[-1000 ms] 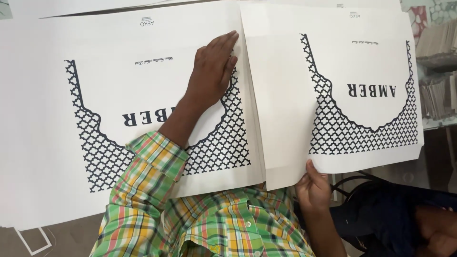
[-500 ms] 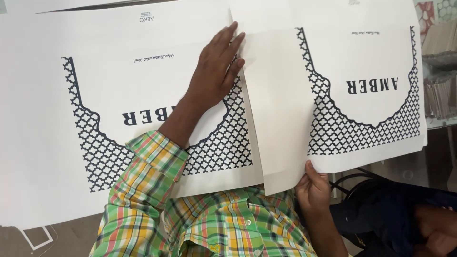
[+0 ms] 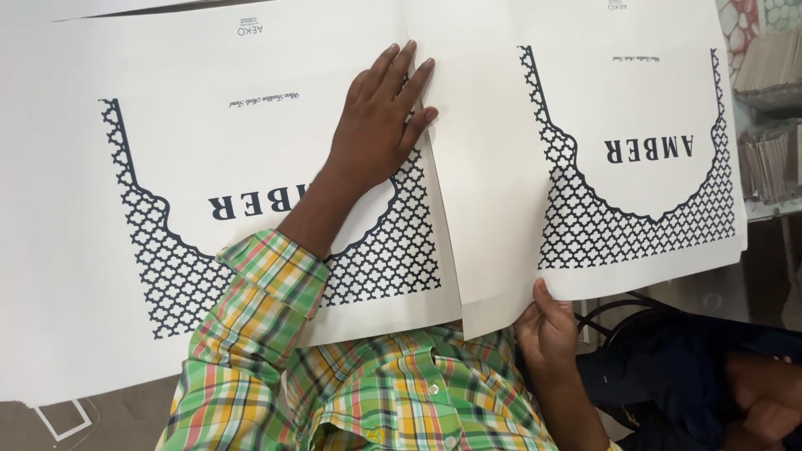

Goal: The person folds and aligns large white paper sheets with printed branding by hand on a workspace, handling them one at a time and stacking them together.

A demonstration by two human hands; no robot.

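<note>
The left hand (image 3: 376, 125) lay open and flat, fingers spread, on the left sheet (image 3: 167, 167), a large white printed card with a dark lattice border. The fingertips reached the seam where the right sheet (image 3: 635, 108) overlapped it. The right hand (image 3: 547, 326) gripped the lower edge of the right sheet, thumb on top, holding that edge raised. Both sheets lay side by side. A plaid sleeve (image 3: 259, 334) covered the left forearm. Stacked cards (image 3: 773, 150) stood at far right.
</note>
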